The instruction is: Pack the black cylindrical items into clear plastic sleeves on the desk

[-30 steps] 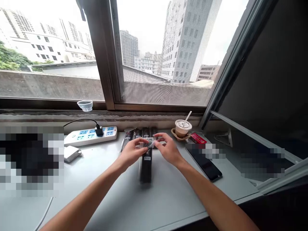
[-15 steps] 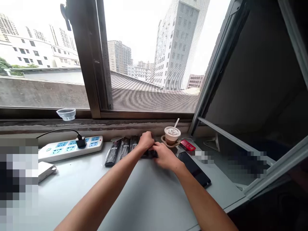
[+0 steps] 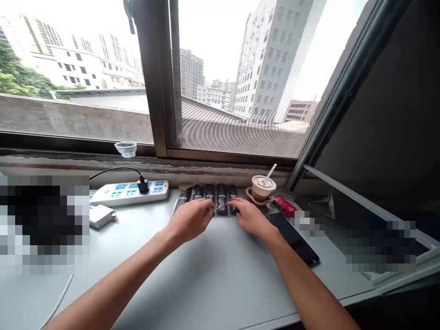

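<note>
Several black items in clear plastic wrapping [image 3: 221, 200] lie side by side in a row at the back of the grey desk. My left hand [image 3: 191, 219] is over the near ends of the row's left and middle items, its fingers curled with a gap at the thumb and nothing seen in them. My right hand [image 3: 250, 216] touches the rightmost packet [image 3: 233, 193] with its fingertips, the fingers bent and apart. Right of the row, a lidded drink cup with a straw [image 3: 263, 187] sits in a cardboard holder [image 3: 250, 196].
A white power strip [image 3: 130, 193] with a black plug and a white adapter [image 3: 101, 215] are at the left. A black tablet-like device [image 3: 295, 240] and a red box [image 3: 285, 205] lie at the right. A clear bowl [image 3: 126, 149] is by the window.
My left hand has moved away from my right hand, toward me and left. More of the packet row shows between them. The camera view has shifted left.
</note>
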{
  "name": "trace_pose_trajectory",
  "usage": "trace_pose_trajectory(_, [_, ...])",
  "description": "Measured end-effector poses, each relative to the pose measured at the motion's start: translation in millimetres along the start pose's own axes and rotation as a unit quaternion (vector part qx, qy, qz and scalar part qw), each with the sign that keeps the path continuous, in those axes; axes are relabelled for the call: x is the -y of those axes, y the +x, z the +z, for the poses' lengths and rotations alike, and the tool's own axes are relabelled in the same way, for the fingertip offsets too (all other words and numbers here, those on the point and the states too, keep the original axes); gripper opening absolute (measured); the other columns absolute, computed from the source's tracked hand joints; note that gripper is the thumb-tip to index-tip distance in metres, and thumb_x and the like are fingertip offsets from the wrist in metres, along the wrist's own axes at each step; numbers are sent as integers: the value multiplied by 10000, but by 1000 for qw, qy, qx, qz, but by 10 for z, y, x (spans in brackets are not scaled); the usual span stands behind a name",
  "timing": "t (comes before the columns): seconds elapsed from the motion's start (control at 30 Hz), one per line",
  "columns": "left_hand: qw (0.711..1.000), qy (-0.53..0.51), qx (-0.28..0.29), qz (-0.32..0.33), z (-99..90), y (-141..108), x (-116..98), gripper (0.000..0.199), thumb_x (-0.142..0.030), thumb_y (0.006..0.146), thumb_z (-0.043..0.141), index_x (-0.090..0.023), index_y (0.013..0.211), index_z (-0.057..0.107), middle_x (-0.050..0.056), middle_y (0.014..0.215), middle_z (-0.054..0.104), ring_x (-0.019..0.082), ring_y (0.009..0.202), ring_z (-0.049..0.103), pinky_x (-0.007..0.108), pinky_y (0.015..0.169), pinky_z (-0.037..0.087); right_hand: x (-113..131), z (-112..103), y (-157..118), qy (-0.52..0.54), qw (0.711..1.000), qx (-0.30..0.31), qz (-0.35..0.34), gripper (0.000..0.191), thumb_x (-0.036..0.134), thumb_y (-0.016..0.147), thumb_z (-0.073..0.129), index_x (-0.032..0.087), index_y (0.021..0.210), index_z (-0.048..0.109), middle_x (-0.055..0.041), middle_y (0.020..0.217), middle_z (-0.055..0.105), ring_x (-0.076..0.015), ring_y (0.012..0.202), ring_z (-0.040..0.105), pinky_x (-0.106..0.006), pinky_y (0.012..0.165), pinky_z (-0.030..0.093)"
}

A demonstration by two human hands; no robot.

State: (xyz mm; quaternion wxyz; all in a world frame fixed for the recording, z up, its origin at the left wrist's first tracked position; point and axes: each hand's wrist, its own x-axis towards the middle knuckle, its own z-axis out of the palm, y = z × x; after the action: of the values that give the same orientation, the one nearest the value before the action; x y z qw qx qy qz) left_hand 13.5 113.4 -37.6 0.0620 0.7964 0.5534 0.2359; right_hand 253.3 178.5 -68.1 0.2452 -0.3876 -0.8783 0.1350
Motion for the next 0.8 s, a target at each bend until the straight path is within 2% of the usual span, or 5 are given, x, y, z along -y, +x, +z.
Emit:
trace_pose_trajectory(0.23, [997,1,76,33,-63,-570,211,246,-299,1007,451,-264,985,694,29,896,746,221,781,670,312,678,389,211,183,13,47,995,-86,-31,340,124,917,576,215,1206,730,-113,1241,705,-273,1200,630,-443,1055,497])
trace_pose_trajectory(0.43, [994,-10,107,27,-42,-593,213,242,-326,987,485,-275,1018,719,31,878,747,235,788,670,314,681,395,450,347,-53,185,979,63,-53,258,179,950,559,229,1109,756,-25,899,772,-190,785,703,-296,711,536])
trace_pose_trajectory(0.5, [993,-12,112,24,-58,-589,203,249,-332,987,481,-275,1010,722,31,870,745,233,775,665,314,673,394,453,363,-57,174,981,58,-56,255,180,947,565,230,1098,764,-35,938,776,-196,808,703,-302,716,538])
trace_pose_trajectory(0.67, [993,-27,112,22,-69,-586,193,252,-335,979,482,-277,983,727,36,883,750,234,789,672,313,688,413,272,293,4,23,995,-79,-54,312,219,925,651,242,1220,750,-92,1187,726,-278,1118,630,-434,980,519])
trace_pose_trajectory(0.8, [995,-41,94,6,-48,-587,178,246,-342,965,496,-274,940,732,45,878,745,229,758,665,310,662,412,96,288,58,-56,996,-68,-26,287,242,932,691,274,1205,775,-89,1249,725,-311,1171,611,-491,1008,488])
